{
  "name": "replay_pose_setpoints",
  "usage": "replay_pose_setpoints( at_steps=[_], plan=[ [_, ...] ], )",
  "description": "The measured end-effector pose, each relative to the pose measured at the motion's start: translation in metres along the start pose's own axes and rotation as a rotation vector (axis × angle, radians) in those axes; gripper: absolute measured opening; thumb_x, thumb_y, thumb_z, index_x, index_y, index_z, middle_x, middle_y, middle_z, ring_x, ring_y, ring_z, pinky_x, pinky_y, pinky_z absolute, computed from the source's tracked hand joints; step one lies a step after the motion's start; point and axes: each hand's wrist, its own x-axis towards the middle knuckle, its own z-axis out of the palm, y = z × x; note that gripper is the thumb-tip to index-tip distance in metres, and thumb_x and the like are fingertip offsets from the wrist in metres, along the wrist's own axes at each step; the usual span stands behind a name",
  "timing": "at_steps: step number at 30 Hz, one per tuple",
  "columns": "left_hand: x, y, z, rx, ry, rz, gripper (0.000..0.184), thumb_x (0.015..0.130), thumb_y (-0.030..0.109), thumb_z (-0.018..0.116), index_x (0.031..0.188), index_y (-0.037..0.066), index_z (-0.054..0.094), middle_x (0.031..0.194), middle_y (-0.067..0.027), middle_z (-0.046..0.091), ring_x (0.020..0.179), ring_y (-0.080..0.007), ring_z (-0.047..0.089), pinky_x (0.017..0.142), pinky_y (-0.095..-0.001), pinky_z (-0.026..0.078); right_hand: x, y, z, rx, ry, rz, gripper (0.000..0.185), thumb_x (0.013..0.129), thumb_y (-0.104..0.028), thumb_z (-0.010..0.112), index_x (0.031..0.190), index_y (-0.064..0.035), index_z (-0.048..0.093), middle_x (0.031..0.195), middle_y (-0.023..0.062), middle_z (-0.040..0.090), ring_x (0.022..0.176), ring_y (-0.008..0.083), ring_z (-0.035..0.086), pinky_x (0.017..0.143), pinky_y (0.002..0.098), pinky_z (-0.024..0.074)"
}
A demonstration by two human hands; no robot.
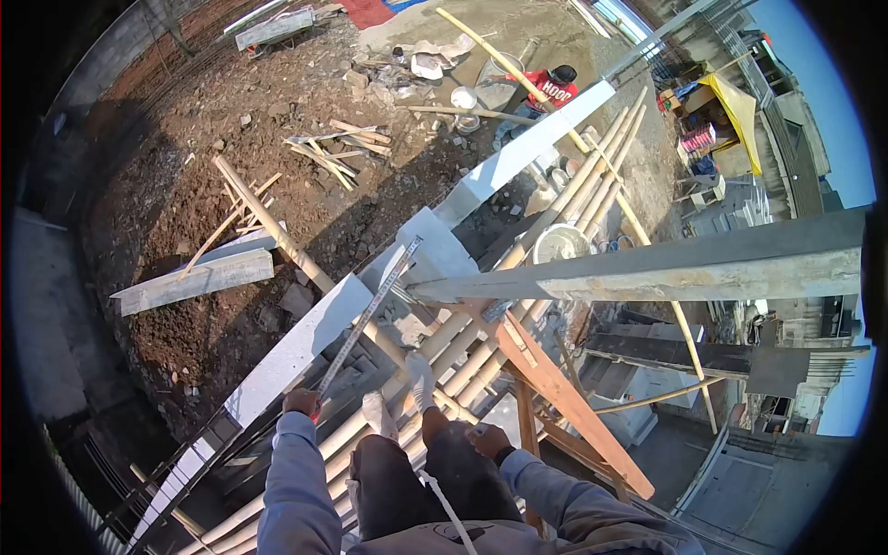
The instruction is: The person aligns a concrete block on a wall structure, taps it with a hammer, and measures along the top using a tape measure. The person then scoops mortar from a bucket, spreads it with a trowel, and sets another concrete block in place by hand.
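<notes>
My left hand (302,403) is closed at the lower left, beside the white block wall. From it a long tape measure (368,313) reaches up and away, its marked blade crossing a bamboo pole and ending near the white block (435,248). A bit of red shows at the hand. My right hand (487,440) is curled closed by my right knee, close to a brown wooden plank (578,407); whether it holds anything is hidden. Both feet, in light coverings, are on bamboo poles (476,365) laid side by side.
A grey concrete column (703,259) juts in from the right. The white block wall (338,319) runs diagonally, with bare soil (166,213) below. A person in a red shirt (552,88) is beyond the wall near buckets. A bucket (561,242) stands by the bamboo.
</notes>
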Motion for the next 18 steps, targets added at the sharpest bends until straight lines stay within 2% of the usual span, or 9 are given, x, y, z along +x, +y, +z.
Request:
replay_pose_setpoints(
  at_steps=[1, 2, 4, 5, 8, 9, 11, 12, 18],
  plan=[
    [-0.032, 0.006, -0.017, 0.176, -0.023, 0.141, 0.015, 0.077, 0.029, 0.059, 0.083, 0.021, 0.07, 0.082, -0.0083, 0.067, 0.079, -0.0281, 0.065, 0.069, -0.0412, 0.052, -0.012, -0.005, 0.001, 0.025, 0.015, -0.033, 0.038, 0.086, -0.042, 0.053, 0.084, -0.0069, 0.066, 0.067, 0.0066, 0.065, 0.068, 0.0219, 0.064, 0.069, 0.0367, 0.0498],
    [-0.053, 0.008, -0.029, 0.12, -0.218, 0.105, 0.017, 0.079, 0.027, 0.057, 0.086, 0.019, 0.07, 0.088, -0.0097, 0.068, 0.078, -0.027, 0.065, 0.069, -0.0392, 0.052, -0.021, -0.01, 0.001, 0.018, 0.013, -0.024, 0.04, 0.084, -0.044, 0.054, 0.088, -0.0056, 0.066, 0.076, 0.0121, 0.065, 0.076, 0.027, 0.063, 0.074, 0.0388, 0.0491],
    [-0.087, 0.009, -0.03, -0.34, -0.468, -0.242, 0.031, 0.086, 0.034, 0.049, 0.091, 0.012, 0.07, 0.095, -0.0092, 0.068, 0.084, -0.0213, 0.066, 0.073, -0.0364, 0.051, -0.035, -0.018, 0.005, 0.016, 0.005, -0.003, 0.047, 0.081, -0.046, 0.055, 0.097, -0.003, 0.065, 0.093, 0.023, 0.064, 0.092, 0.0373, 0.061, 0.082, 0.0429, 0.0476],
    [-0.074, -0.03, 0.04, -0.139, -0.507, -0.042, 0.028, 0.087, 0.037, 0.047, 0.089, 0.019, 0.069, 0.085, -0.0027, 0.069, 0.08, -0.0183, 0.066, 0.073, -0.0324, 0.051, -0.039, -0.019, 0.008, 0.005, 0.061, -0.052, 0.047, 0.081, -0.046, 0.055, 0.095, -0.003, 0.066, 0.092, 0.0225, 0.064, 0.091, 0.037, 0.062, 0.082, 0.0428, 0.0478],
    [-0.115, -0.028, 0.018, -0.091, -0.554, -0.019, 0.031, 0.087, 0.035, 0.051, 0.092, 0.011, 0.071, 0.089, -0.0055, 0.07, 0.081, -0.0141, 0.065, 0.076, -0.0317, 0.049, -0.063, -0.035, 0.001, 0.017, 0.167, -0.167, 0.041, 0.081, -0.043, 0.055, 0.09, -0.0036, 0.066, 0.091, 0.0203, 0.065, 0.088, 0.0364, 0.062, 0.08, 0.0425, 0.0481],
    [-0.125, -0.018, 0.012, -0.315, -0.52, -0.292, 0.031, 0.086, 0.034, 0.055, 0.092, 0.008, 0.07, 0.087, -0.0057, 0.07, 0.078, -0.0139, 0.065, 0.074, -0.0295, 0.049, -0.071, -0.04, -0.005, 0.009, 0.206, -0.204, 0.038, 0.082, -0.04, 0.055, 0.09, -0.005, 0.067, 0.091, 0.0205, 0.065, 0.088, 0.0363, 0.062, 0.081, 0.0427, 0.0474],
    [-0.123, -0.032, 0.016, -0.349, -0.581, -0.222, 0.034, 0.087, 0.035, 0.054, 0.096, 0.006, 0.069, 0.088, -0.0044, 0.07, 0.079, -0.0125, 0.066, 0.073, -0.0286, 0.05, -0.092, -0.056, -0.019, 0.082, 0.274, -0.132, 0.037, 0.082, -0.04, 0.055, 0.091, -0.0061, 0.067, 0.093, 0.0208, 0.065, 0.091, 0.0359, 0.061, 0.083, 0.0434, 0.0465],
    [-0.144, -0.007, -0.02, -0.503, -0.535, -0.39, 0.033, 0.087, 0.036, 0.054, 0.095, 0.007, 0.069, 0.087, -0.0048, 0.07, 0.079, -0.0123, 0.066, 0.073, -0.0286, 0.049, -0.096, -0.057, -0.022, 0.119, 0.282, -0.133, 0.037, 0.082, -0.04, 0.055, 0.091, -0.0062, 0.067, 0.093, 0.0207, 0.065, 0.092, 0.0359, 0.061, 0.084, 0.0434, 0.0464],
    [-0.139, 0.028, -0.116, -0.205, -0.451, -0.054, 0.026, 0.084, 0.032, 0.055, 0.089, 0.012, 0.071, 0.078, -0.0052, 0.069, 0.07, -0.0131, 0.064, 0.067, -0.0281, 0.049, -0.097, -0.057, -0.036, 0.106, 0.248, -0.077, 0.047, 0.086, -0.044, 0.046, 0.102, -0.0039, 0.064, 0.104, 0.0197, 0.063, 0.096, 0.0344, 0.061, 0.086, 0.0425, 0.0458]
  ],
)
